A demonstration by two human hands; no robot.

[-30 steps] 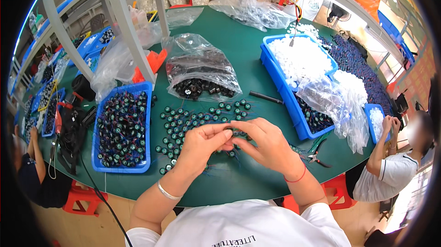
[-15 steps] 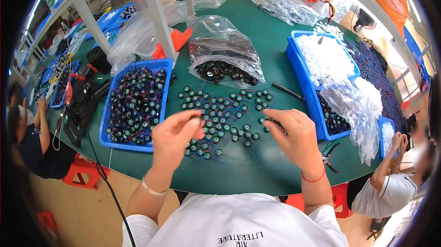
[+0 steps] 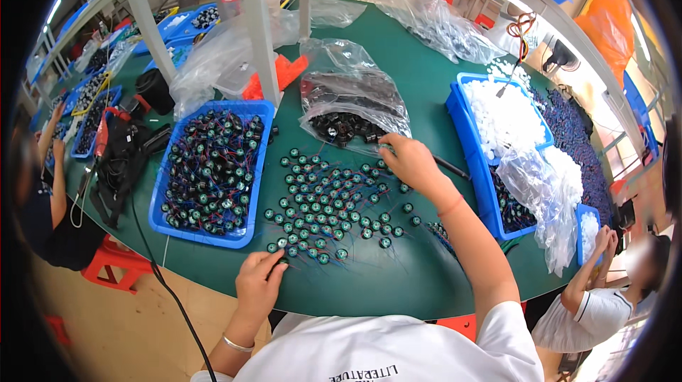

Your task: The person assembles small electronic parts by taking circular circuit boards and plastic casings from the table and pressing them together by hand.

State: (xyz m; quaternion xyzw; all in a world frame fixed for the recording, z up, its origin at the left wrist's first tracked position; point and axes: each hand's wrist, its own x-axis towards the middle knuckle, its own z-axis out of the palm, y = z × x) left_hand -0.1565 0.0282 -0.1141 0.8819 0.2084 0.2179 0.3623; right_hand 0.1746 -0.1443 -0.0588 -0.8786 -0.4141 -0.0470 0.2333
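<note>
Small round black parts with green tops and thin red and blue wires (image 3: 321, 207) stand in loose rows on the green table. My left hand (image 3: 258, 279) is at the near left corner of these rows, thumb and forefinger closed on one such round part (image 3: 283, 261). Reaching forward, my right hand (image 3: 413, 165) is at the mouth of a clear plastic bag (image 3: 341, 69) full of short black cylinders (image 3: 344, 128). Its fingers are bent together at the bag's edge; what they grip is hidden.
Left stands a blue tray (image 3: 206, 241) heaped with wired parts. At right, stacked blue trays (image 3: 465, 126) hold white pieces and wired parts. A black rod (image 3: 451, 166) lies beside them. Grey posts (image 3: 259, 34) rise at the back; a cable (image 3: 160, 275) hangs left. People sit at both sides.
My right hand has moved forward from beside the rows to the bag. My left hand has come down toward the table's near edge at the rows' left corner.
</note>
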